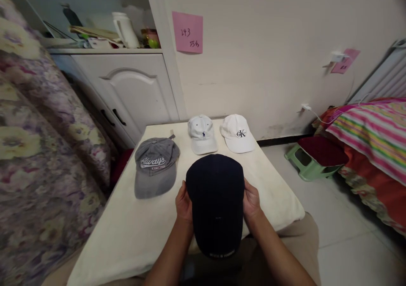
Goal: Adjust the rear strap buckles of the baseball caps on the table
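Head: gray cap (156, 167) near navy cap (217, 197)

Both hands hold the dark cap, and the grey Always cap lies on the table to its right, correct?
Only the side is wrong: the head view shows the grey Always cap on the table to the left of the dark cap.

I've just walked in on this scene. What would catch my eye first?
Probably the dark navy baseball cap, held brim toward the wearer of the camera between the left hand and the right hand at the near edge of the table. Behind it, three more caps lie on the cream cover: a gray "Always" cap at left and two pale ones at the far edge.
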Demonstrator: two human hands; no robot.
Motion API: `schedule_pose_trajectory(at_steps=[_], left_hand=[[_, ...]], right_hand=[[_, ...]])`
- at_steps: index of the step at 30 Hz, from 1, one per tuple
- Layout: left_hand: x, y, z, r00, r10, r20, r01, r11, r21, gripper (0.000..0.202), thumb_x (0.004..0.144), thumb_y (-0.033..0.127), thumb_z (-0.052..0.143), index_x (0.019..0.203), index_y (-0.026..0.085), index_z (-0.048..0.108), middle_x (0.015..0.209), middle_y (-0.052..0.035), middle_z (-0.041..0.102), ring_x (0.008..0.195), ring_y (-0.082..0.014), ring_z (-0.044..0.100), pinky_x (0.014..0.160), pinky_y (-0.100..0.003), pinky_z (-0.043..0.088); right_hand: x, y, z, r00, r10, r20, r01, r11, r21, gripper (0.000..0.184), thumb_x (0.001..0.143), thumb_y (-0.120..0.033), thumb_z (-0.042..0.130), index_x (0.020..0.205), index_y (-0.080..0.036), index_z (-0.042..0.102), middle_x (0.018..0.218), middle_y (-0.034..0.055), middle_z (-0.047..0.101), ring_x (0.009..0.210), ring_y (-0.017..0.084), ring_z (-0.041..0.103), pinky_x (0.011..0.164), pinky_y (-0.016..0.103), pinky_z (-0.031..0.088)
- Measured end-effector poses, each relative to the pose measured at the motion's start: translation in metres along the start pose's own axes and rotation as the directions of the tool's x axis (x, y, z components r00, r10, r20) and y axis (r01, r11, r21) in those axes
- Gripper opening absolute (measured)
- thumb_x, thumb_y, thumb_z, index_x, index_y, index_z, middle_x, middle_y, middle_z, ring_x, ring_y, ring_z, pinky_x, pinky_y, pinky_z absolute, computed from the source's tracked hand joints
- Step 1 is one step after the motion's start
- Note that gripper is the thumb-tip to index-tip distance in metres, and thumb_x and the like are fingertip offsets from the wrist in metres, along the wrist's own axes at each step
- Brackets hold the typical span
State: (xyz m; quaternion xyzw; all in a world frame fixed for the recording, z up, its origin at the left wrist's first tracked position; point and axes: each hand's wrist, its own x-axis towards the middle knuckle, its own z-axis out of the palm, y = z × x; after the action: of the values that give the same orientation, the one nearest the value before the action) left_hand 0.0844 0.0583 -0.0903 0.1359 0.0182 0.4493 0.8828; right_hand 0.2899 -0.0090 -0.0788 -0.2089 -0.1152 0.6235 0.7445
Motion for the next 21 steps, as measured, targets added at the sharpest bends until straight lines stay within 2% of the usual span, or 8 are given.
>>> schedule_pose_trajectory(at_steps=[4,7,11,14,18,21], left_hand=[[-0.003,-0.002,0.001,0.998,-0.061,0.015,0.061,0.998,0.031,0.055,0.101,0.045,0.029,0.112,0.019,0.076,0.109,-0.0072,0.077,0.12,-0.025,0.064,0.115,-0.037,0.035],[-0.006,-0.002,0.005,0.994,-0.105,0.019,0.104,0.993,0.06,0.054,0.1,0.044,0.03,0.111,0.02,0.077,0.104,-0.0065,0.079,0.121,-0.0255,0.063,0.114,-0.038,0.036],[-0.004,-0.001,0.008,0.995,-0.097,-0.026,0.099,0.993,0.064,0.044,0.099,0.034,0.037,0.101,0.021,0.08,0.093,-0.0018,0.081,0.102,-0.0226,0.072,0.108,-0.033,0.043],[-0.003,-0.002,0.006,0.993,-0.115,-0.041,0.117,0.991,0.059,0.04,0.097,0.032,0.042,0.095,0.02,0.08,0.09,-0.0021,0.081,0.088,-0.0207,0.076,0.101,-0.031,0.049],[-0.005,-0.002,0.004,0.99,-0.132,-0.048,0.134,0.99,0.047,0.04,0.098,0.035,0.041,0.095,0.021,0.079,0.091,-0.0012,0.081,0.083,-0.0176,0.076,0.091,-0.026,0.054],[-0.007,-0.002,0.004,0.987,-0.153,-0.051,0.155,0.987,0.041,0.042,0.1,0.035,0.037,0.097,0.023,0.078,0.088,0.0009,0.081,0.079,-0.0146,0.076,0.084,-0.022,0.055]], right_hand=[[0.002,0.0,-0.003,0.999,0.05,-0.008,-0.05,0.999,-0.006,0.018,0.07,-0.022,0.072,0.088,-0.022,0.07,0.087,0.002,0.079,0.094,0.025,0.071,0.088,0.042,0.058],[0.004,0.0,-0.005,0.995,0.104,-0.004,-0.105,0.994,-0.007,0.017,0.072,-0.026,0.072,0.089,-0.022,0.071,0.089,0.0032,0.079,0.097,0.028,0.071,0.088,0.045,0.058],[0.003,0.001,-0.009,0.979,0.196,0.056,-0.197,0.98,-0.001,0.026,0.072,-0.035,0.077,0.093,-0.021,0.073,0.088,0.0042,0.08,0.097,0.028,0.072,0.093,0.046,0.056],[-0.001,0.003,-0.012,0.966,0.244,0.087,-0.244,0.97,-0.014,0.031,0.069,-0.039,0.08,0.093,-0.02,0.074,0.081,0.0044,0.079,0.097,0.029,0.073,0.096,0.047,0.054],[-0.007,0.001,-0.017,0.953,0.292,0.085,-0.293,0.956,-0.005,0.03,0.068,-0.039,0.08,0.089,-0.019,0.076,0.08,0.0059,0.079,0.099,0.031,0.072,0.098,0.05,0.052],[-0.007,-0.003,-0.016,0.954,0.291,0.073,-0.294,0.956,0.027,0.029,0.076,-0.041,0.074,0.093,-0.019,0.076,0.084,0.0067,0.08,0.103,0.029,0.072,0.101,0.05,0.05]])
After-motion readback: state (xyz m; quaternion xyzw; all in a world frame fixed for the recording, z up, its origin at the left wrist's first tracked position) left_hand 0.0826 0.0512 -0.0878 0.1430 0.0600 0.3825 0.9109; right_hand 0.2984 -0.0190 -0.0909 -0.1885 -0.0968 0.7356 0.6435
